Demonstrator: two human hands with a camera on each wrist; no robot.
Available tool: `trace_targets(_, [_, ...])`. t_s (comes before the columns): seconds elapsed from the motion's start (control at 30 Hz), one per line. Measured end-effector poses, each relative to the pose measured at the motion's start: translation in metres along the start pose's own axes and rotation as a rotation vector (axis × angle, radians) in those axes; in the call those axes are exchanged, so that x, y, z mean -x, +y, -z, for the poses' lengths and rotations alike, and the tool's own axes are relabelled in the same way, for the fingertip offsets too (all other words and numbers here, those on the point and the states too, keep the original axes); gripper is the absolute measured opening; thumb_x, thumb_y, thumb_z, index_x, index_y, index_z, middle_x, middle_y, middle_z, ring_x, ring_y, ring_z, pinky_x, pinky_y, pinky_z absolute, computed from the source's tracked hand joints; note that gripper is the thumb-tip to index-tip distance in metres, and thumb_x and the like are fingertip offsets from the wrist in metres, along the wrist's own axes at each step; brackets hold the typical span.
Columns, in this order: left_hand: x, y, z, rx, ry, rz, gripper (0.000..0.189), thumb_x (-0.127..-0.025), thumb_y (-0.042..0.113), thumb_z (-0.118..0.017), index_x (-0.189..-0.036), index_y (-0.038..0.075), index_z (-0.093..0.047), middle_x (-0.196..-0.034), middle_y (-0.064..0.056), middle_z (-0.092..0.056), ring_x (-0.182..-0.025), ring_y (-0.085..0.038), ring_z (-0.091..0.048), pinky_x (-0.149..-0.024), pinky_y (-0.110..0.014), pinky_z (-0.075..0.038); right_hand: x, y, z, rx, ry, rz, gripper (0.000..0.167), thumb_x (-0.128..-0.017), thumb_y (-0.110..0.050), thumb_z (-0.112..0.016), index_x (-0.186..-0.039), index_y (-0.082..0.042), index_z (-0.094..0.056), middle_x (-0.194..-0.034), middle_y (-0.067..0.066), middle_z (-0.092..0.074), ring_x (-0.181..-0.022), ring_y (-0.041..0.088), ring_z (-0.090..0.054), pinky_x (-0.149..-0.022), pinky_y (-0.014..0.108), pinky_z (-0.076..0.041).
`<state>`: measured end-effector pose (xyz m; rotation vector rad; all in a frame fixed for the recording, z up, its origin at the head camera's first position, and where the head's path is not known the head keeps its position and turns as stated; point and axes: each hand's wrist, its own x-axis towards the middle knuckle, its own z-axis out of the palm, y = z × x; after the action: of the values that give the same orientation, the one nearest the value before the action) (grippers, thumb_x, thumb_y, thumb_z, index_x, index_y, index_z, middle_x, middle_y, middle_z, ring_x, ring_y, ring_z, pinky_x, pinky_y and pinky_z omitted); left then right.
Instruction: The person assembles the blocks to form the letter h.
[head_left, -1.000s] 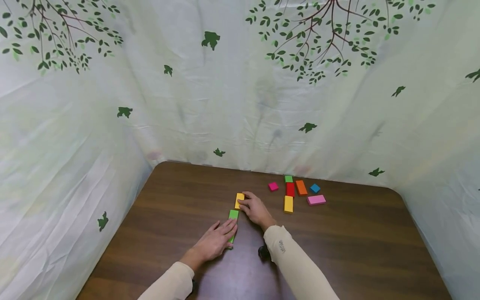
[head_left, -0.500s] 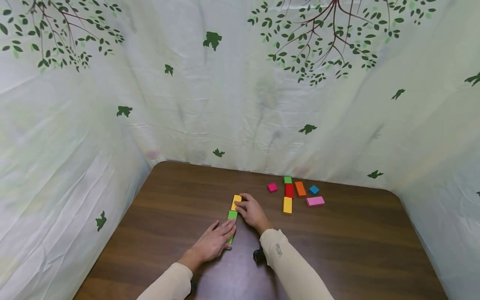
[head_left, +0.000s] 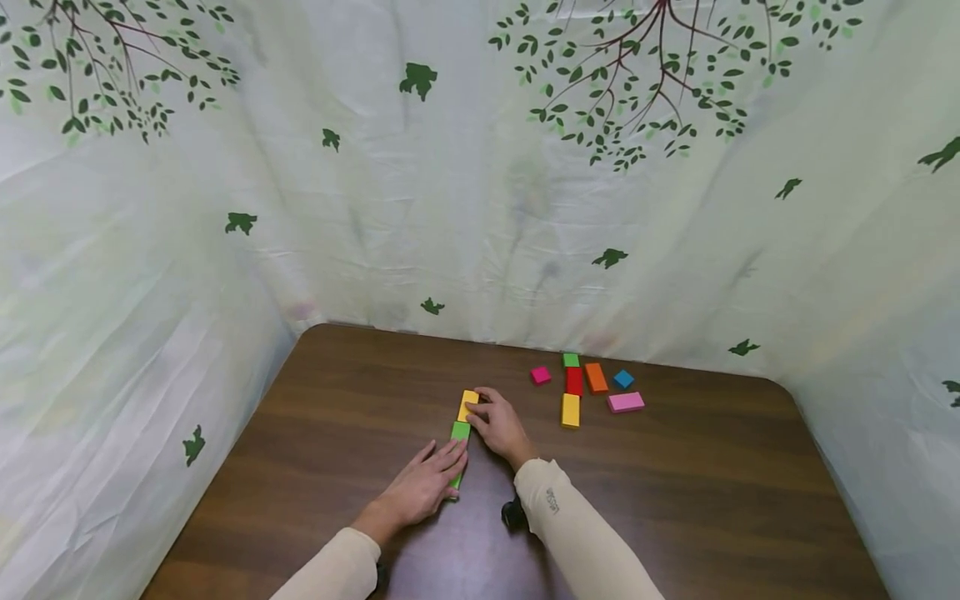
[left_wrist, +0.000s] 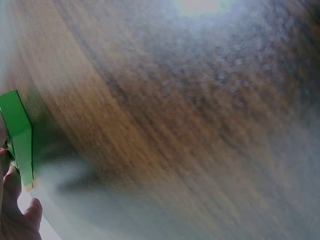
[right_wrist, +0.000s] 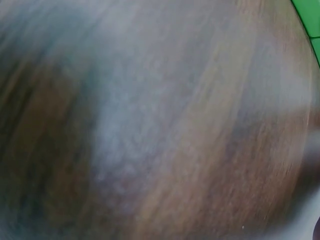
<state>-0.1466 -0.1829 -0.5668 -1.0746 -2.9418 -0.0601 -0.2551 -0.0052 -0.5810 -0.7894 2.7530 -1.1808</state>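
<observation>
**Yellow block [head_left: 468, 397] meets green blocks [head_left: 460, 431] end to end**

The left hand [head_left: 422, 485] lies across the green blocks on the brown table [head_left: 675, 483], its fingers mostly straight and spread; the right hand [head_left: 501, 427] pinches the yellow block, thumb and fingers bent, at the far end of the green; to the right, a small green block [head_left: 571, 360], a red block [head_left: 573, 381] and a second yellow block [head_left: 570, 411] form a line; orange [head_left: 596, 377], blue [head_left: 623, 379], pink [head_left: 626, 402] and magenta blocks [head_left: 540, 375] lie near it.
</observation>
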Motion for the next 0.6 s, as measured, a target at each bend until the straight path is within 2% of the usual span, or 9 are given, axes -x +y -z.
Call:
trace_targets(0.4, [0.0022, -0.0004, -0.0013, 0.011, 0.011, -0.001, 0.054, -0.096, 0.035, -0.055, -0.139, 0.003, -0.051, -0.150, -0.012, -0.041, -0.139, -0.026, -0.037, -0.109, -0.052, -0.032, -0.0008, -0.0035, -0.0040, 0.003, -0.001, -0.011, 0.032, -0.093, -0.015, -0.065, -0.120, 0.000, -0.066, -0.138, 0.014, -0.051, -0.128, 0.030, -0.048, -0.106, 0.044, -0.038])
trace_targets(0.6, [0.0032, -0.0003, -0.0023, 0.012, 0.017, 0.006, 0.054, -0.095, 0.035, -0.056, -0.138, 0.004, -0.052, -0.149, -0.011, -0.042, -0.139, -0.025, -0.037, -0.109, -0.051, -0.032, -0.0026, 0.0000, -0.0044, 0.010, 0.022, 0.036, 0.030, -0.091, -0.015, -0.068, -0.117, 0.000, -0.069, -0.135, 0.015, -0.054, -0.125, 0.030, -0.051, -0.104, 0.043, -0.040])
